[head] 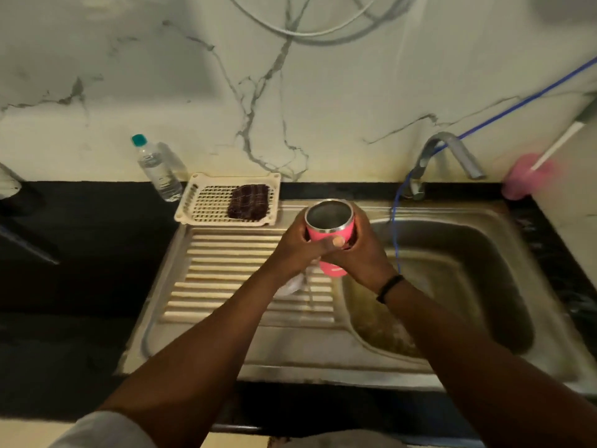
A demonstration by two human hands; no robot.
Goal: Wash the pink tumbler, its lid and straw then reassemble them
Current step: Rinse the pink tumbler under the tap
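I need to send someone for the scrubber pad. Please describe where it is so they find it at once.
Start at the steel sink and look at the ridged drainboard on its left. Behind it stands a cream slotted tray. The scrubber pad lies in its right half: a dark, brownish woven rectangle, the only thing in that tray.

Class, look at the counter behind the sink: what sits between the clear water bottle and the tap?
In the head view, a cream slotted tray holding a dark scrub pad lies between the water bottle and the tap.
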